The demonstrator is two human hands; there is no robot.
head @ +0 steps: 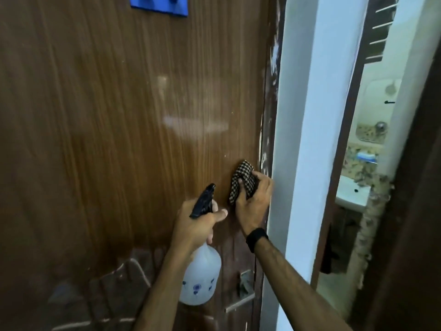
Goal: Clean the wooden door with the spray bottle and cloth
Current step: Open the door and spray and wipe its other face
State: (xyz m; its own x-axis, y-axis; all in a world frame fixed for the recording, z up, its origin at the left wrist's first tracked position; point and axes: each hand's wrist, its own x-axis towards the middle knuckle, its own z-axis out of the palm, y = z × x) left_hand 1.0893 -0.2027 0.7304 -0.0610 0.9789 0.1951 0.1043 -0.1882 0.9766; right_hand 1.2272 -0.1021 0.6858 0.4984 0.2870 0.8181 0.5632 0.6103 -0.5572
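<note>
Wiping near the wooden door [119, 139] edge, the right hand [253, 206] clutched the checked cloth [241, 180]; the left hand [198, 220] gripped the spray bottle [201, 278], likely spraying next.

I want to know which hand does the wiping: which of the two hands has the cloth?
The right hand, the one with the black wristband, grips the checked cloth against the wooden door. The left hand holds the spray bottle.

Broad bare stretch of wooden door [107, 139] open left and above the hands, blue hook rack [159, 4] at its top edge, metal handle [241, 299] low by its right edge, white wall [307, 115] close beside that edge
</note>
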